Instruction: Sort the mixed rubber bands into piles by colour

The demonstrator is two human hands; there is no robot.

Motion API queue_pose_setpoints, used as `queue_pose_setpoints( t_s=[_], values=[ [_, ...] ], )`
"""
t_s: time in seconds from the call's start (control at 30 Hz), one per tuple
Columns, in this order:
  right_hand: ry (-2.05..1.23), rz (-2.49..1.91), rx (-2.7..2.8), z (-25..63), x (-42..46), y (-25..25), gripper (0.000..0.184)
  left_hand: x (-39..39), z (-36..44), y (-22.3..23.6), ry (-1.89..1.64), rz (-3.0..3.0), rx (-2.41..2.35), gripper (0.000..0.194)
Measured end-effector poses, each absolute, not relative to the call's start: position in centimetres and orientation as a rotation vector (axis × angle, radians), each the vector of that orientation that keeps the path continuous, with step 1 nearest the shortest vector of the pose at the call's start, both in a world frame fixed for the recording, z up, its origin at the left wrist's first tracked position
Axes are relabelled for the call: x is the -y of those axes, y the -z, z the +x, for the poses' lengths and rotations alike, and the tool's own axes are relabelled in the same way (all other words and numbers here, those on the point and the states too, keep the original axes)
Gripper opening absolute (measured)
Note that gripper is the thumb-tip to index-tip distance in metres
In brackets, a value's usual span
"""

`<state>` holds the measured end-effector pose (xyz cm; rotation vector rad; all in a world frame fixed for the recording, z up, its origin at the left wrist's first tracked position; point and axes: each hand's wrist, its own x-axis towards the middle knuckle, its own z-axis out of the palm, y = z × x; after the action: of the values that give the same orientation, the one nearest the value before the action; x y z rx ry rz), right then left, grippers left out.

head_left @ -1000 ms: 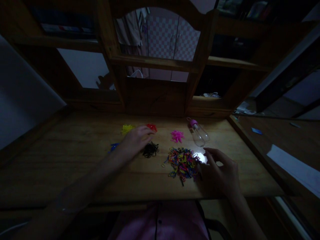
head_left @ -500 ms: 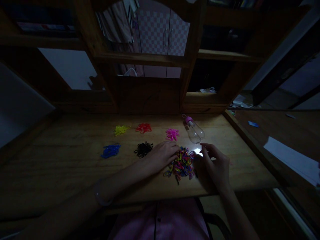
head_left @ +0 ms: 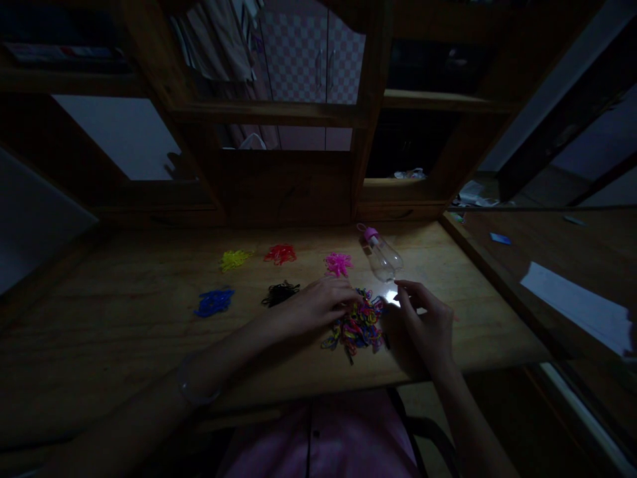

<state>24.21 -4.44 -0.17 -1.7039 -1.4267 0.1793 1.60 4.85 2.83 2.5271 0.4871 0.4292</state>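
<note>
A mixed heap of small multicoloured rubber bands lies near the table's front edge. My left hand reaches over its upper left side, fingertips touching the bands and thumb a little apart from the fingers. To the right of the heap, my right hand is closed in a pinch; whatever its fingertips hold is too small and dark to make out. Just beyond those fingertips lies a clear bulb-shaped bottle with a pink cap. Sorted bands form separate piles: pink, black, red, yellow and blue.
Wooden shelving rises along the table's back edge. At the right, beyond a raised wooden edge, another surface bears white paper and a small blue packet. The room is dim, with a bright light spot beside the bottle.
My left hand's fingers have shifted slightly over the heap, the thumb now more apart from them. My right hand keeps its pinch. The whole view has moved a little.
</note>
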Motion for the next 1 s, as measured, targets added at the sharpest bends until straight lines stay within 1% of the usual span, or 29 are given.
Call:
queue_pose_setpoints(
  t_s=[0.13,0.27,0.37,0.57,0.63,0.73,1.0],
  values=[
    [-0.195,-1.698,1.43,24.3,4.5,0.2,0.022,-4.7,2.2,-2.9,-0.351,2.629,-0.459,0.018],
    [-0.194,-1.7,1.425,24.3,4.5,0.2,0.021,-5.0,2.5,-3.1,-0.347,2.705,-0.509,0.008],
    [-0.175,-1.702,1.425,24.2,4.5,0.2,0.02,-5.4,2.5,-3.3,-0.344,2.726,-0.522,0.01],
    [-0.185,-1.694,1.438,24.3,4.5,0.1,0.02,-5.9,2.5,-3.9,-0.269,2.727,-0.421,0.008],
    [-0.182,-1.7,1.436,24.3,4.5,0.1,0.02,-5.8,2.6,-4.3,-0.26,2.726,-0.42,0.011],
    [-0.179,-1.705,1.441,24.2,4.5,0.1,0.021,-5.4,2.7,-4.8,-0.306,2.716,-0.427,0.021],
    [-0.186,-1.714,1.454,24.4,4.6,0.2,0.021,-5.4,2.6,-5.0,-0.295,2.724,-0.358,0.014]
  ],
)
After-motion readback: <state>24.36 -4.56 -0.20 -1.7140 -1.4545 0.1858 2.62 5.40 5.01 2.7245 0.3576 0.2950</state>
